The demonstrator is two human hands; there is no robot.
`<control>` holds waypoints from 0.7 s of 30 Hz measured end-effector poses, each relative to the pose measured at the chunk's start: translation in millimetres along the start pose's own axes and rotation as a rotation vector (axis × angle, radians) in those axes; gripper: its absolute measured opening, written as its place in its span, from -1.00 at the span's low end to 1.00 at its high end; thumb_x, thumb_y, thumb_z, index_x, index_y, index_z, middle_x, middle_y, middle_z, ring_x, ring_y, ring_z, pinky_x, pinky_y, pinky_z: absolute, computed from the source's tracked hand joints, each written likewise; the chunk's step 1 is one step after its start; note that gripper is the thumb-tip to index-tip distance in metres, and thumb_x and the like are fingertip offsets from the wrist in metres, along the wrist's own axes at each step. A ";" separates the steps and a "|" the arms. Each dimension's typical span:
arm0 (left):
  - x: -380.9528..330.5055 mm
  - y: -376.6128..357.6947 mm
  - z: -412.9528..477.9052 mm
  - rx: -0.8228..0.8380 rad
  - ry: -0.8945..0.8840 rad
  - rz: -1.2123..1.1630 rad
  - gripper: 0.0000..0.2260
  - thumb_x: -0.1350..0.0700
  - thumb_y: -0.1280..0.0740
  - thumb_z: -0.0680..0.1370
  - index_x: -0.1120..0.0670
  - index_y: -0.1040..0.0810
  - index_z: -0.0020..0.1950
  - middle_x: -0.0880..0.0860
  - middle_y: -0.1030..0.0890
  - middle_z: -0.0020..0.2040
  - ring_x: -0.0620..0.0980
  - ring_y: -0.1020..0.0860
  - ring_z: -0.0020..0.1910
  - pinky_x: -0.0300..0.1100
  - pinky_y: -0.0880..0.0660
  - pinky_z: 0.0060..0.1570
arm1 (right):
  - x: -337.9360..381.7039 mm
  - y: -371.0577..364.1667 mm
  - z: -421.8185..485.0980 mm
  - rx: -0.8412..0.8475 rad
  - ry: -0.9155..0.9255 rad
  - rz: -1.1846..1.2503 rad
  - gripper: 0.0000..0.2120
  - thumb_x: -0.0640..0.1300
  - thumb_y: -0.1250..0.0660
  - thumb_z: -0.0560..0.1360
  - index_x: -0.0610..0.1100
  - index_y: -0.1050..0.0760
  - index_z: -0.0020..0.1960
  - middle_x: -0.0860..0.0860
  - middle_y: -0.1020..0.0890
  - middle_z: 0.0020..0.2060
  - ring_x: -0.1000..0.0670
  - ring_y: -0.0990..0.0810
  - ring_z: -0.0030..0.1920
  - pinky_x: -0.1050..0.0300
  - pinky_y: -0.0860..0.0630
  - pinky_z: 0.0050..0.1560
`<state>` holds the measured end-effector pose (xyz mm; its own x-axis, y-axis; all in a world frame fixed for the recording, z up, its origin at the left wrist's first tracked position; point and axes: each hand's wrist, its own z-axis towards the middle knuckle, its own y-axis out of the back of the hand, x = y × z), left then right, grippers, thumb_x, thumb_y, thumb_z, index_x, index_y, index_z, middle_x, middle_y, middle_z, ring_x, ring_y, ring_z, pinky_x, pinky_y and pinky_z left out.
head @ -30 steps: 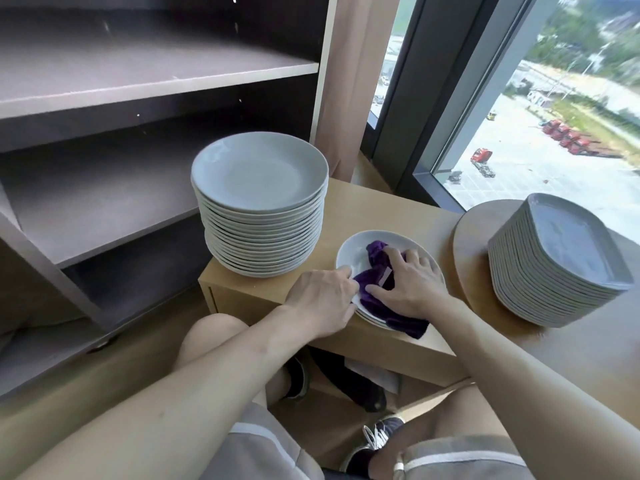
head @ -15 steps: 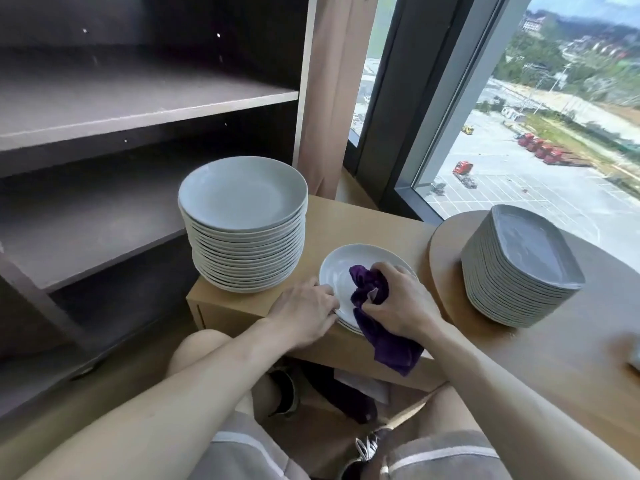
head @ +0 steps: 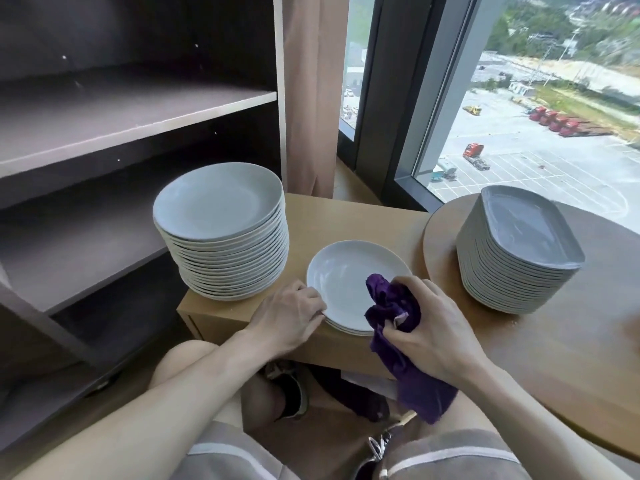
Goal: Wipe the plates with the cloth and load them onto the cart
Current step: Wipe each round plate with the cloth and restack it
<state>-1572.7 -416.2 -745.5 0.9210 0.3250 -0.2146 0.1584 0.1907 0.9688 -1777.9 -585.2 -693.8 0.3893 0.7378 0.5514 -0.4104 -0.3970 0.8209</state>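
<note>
A short stack of round white plates [head: 343,278] lies near the front edge of a low wooden stand [head: 360,220]. My left hand [head: 287,315] holds the near-left rim of the top plate with curled fingers. My right hand [head: 433,323] grips a bunched purple cloth [head: 401,337] just above the plate's near-right edge; the cloth's tail hangs down past the stand's front. A tall stack of round white plates [head: 221,230] stands at the stand's left.
A stack of grey rounded-square plates [head: 519,251] sits on a round wooden table [head: 571,341] at the right. Dark shelving [head: 121,109] with bare boards fills the left. A window and curtain [head: 308,91] lie behind. My knees are below the stand.
My right hand has lifted the cloth off the plate's surface and bunched it toward the near-right edge, baring the plate. My left hand stays on the rim. The camera view has tilted up.
</note>
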 end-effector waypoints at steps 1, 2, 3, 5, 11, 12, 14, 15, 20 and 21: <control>0.2 0.1 -0.6 -0.007 -0.007 0.011 -0.75 -0.06 -0.25 0.67 -0.02 -0.63 0.23 -0.14 -0.61 0.20 -0.03 -0.47 0.20 -0.03 -0.51 0.15 | -0.3 -1.4 -0.3 -0.004 0.002 0.018 -0.50 0.14 -0.37 0.36 0.24 -0.39 0.28 0.25 -0.49 0.04 0.14 -0.50 0.02 0.15 -0.44 -0.03; 0.3 -0.6 -1.7 -0.018 -0.013 0.018 -0.76 -0.05 -0.25 0.67 -0.01 -0.63 0.23 -0.13 -0.62 0.20 -0.02 -0.48 0.20 -0.04 -0.51 0.15 | -0.2 -3.2 -0.4 -0.002 0.007 0.033 -0.51 0.15 -0.36 0.36 0.25 -0.39 0.28 0.26 -0.49 0.03 0.15 -0.50 0.02 0.17 -0.42 -0.03; 0.8 -1.0 -2.2 -0.031 -0.020 0.024 -0.76 -0.04 -0.26 0.67 0.00 -0.64 0.22 -0.12 -0.63 0.20 -0.01 -0.50 0.19 -0.03 -0.51 0.15 | 1.3 -5.1 0.3 0.005 0.021 0.040 -0.51 0.16 -0.33 0.36 0.25 -0.38 0.28 0.26 -0.48 0.03 0.16 -0.49 0.02 0.19 -0.41 -0.04; 1.4 -0.8 -3.0 -0.051 -0.038 0.035 -0.78 -0.02 -0.28 0.67 0.01 -0.65 0.21 -0.09 -0.64 0.18 0.01 -0.52 0.17 -0.03 -0.53 0.13 | 5.6 -8.0 2.2 0.016 0.060 0.043 -0.51 0.18 -0.29 0.36 0.24 -0.37 0.28 0.26 -0.48 0.02 0.14 -0.48 0.01 0.24 -0.40 -0.06; 3.4 2.3 -2.9 -0.115 -0.080 0.058 -0.82 0.03 -0.31 0.67 0.08 -0.67 0.09 -0.02 -0.68 0.07 0.05 -0.62 0.04 0.02 -0.57 -0.04 | 12.6 -9.5 2.3 0.033 0.098 0.086 -0.54 0.19 -0.31 0.35 0.25 -0.36 0.24 0.23 -0.50 -0.01 0.17 -0.50 -0.02 0.27 -0.45 -0.09; 2.8 2.8 -3.0 -0.131 -0.088 0.057 -0.82 0.04 -0.31 0.67 0.08 -0.66 0.08 -0.02 -0.68 0.07 0.05 -0.63 0.01 0.03 -0.58 -0.08 | 11.9 -9.4 1.8 0.039 0.097 0.088 -0.54 0.18 -0.31 0.35 0.24 -0.36 0.25 0.23 -0.50 -0.01 0.17 -0.50 -0.02 0.26 -0.45 -0.09; 1.6 4.1 -3.3 -0.176 -0.104 0.050 -0.85 0.06 -0.34 0.66 0.09 -0.66 0.06 -0.03 -0.67 0.07 0.07 -0.65 -0.10 0.04 -0.59 -0.18 | 10.7 -8.9 2.1 0.041 0.092 0.094 -0.54 0.16 -0.33 0.37 0.23 -0.37 0.25 0.23 -0.50 -0.01 0.18 -0.50 -0.01 0.27 -0.45 -0.08; 1.2 4.5 -3.4 -0.193 -0.109 0.048 -0.87 0.07 -0.35 0.66 0.09 -0.65 0.05 -0.03 -0.67 0.07 0.08 -0.64 -0.16 0.03 -0.59 -0.22 | 10.2 -8.5 2.3 0.037 0.089 0.096 -0.54 0.14 -0.34 0.37 0.23 -0.38 0.26 0.23 -0.50 -0.01 0.18 -0.50 0.00 0.29 -0.44 -0.08; 1.0 5.5 -2.4 -0.227 -0.128 0.014 -0.90 0.11 -0.35 0.65 0.12 -0.62 0.06 0.00 -0.64 0.08 0.09 -0.60 -0.23 0.00 -0.56 -0.26 | 6.8 -5.0 3.1 0.009 0.076 0.102 -0.51 0.17 -0.30 0.36 0.23 -0.37 0.28 0.24 -0.48 0.04 0.17 -0.49 0.03 0.39 -0.36 -0.09; 1.3 5.9 -2.1 -0.223 -0.135 0.004 -0.90 0.12 -0.35 0.64 0.12 -0.61 0.06 0.00 -0.63 0.08 0.08 -0.60 -0.21 -0.02 -0.56 -0.25 | 6.2 -4.4 3.1 0.007 0.071 0.103 -0.51 0.16 -0.32 0.37 0.23 -0.37 0.29 0.24 -0.48 0.05 0.18 -0.48 0.04 0.40 -0.35 -0.08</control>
<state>-1571.4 -412.8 -740.4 0.9629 0.2025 -0.1782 0.0864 0.3945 0.9148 -1771.1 -580.6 -693.6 0.2854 0.7296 0.6215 -0.4397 -0.4766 0.7613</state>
